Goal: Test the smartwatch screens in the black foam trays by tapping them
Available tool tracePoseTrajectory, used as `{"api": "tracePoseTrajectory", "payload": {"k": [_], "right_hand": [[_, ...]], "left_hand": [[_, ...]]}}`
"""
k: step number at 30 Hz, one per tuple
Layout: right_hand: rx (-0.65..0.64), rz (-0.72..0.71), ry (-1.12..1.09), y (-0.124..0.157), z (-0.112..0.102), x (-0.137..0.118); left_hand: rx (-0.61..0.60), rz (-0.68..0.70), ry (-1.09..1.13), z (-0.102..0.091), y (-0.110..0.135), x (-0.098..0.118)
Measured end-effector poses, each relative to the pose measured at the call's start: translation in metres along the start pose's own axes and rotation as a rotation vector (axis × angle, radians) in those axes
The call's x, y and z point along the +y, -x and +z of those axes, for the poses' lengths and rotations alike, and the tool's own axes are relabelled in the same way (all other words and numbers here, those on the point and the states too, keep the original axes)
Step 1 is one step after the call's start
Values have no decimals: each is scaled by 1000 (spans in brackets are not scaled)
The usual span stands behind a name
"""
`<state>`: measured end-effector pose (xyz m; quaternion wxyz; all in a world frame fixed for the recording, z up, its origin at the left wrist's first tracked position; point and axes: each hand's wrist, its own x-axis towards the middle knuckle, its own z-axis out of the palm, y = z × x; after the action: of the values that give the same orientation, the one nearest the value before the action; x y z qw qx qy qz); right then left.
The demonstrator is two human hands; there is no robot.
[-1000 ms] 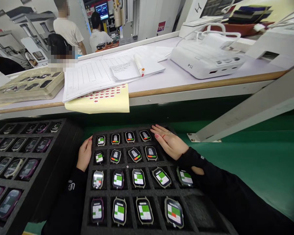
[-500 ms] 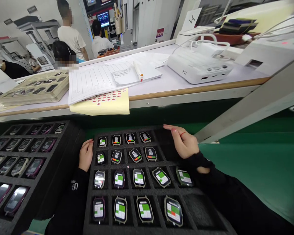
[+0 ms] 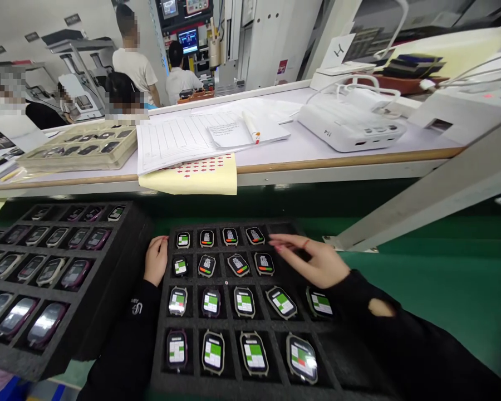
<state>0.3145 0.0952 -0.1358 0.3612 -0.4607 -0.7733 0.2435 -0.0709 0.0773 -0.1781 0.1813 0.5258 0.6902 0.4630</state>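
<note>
A black foam tray (image 3: 227,281) in front of me holds several smartwatches with lit screens, each in its own pocket. My left hand (image 3: 156,260) rests against the tray's left edge, fingers curled on the rim. Over the tray's upper right part my right hand (image 3: 313,259) lies with fingers stretched out toward the left. Its fingertips are near a watch (image 3: 264,263) showing a red and green bar in the second row. Neither hand holds a watch.
A second black foam tray (image 3: 108,267) full of watches sits to the left on the green belt (image 3: 442,289). Beyond is a white bench with paper forms (image 3: 179,139), a yellow sticker sheet (image 3: 196,175), a beige tray (image 3: 81,147) and a white device (image 3: 350,125). People work at the back.
My right hand left the tray's far right corner, came down and left, and now reaches toward the second-row watches. The left hand stayed on the tray's edge. The view shifted slightly.
</note>
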Motion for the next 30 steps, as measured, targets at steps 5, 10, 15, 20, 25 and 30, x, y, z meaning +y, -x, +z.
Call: {"api": "tracePoseTrajectory", "payload": {"k": [5,10,15,20,25,30], "right_hand": [[-435,-102,76,-32,37,-53],[-507,-122,210,-53,84,-78],[-531,-99,358,-60,108,-83],[-563,-80,462,-58,107,-87],[-597,-39,580,-53,106,-101],[-593,-9,614,-56,113,-110]], "left_hand": [[4,17,9,0,0,0],[-3,38,2,2,-1,-3],[-12,46,-8,4,-1,-8],[-16,37,-6,6,-1,-10],[-19,40,-3,7,0,-10],[-21,49,-3,7,0,-12]]}}
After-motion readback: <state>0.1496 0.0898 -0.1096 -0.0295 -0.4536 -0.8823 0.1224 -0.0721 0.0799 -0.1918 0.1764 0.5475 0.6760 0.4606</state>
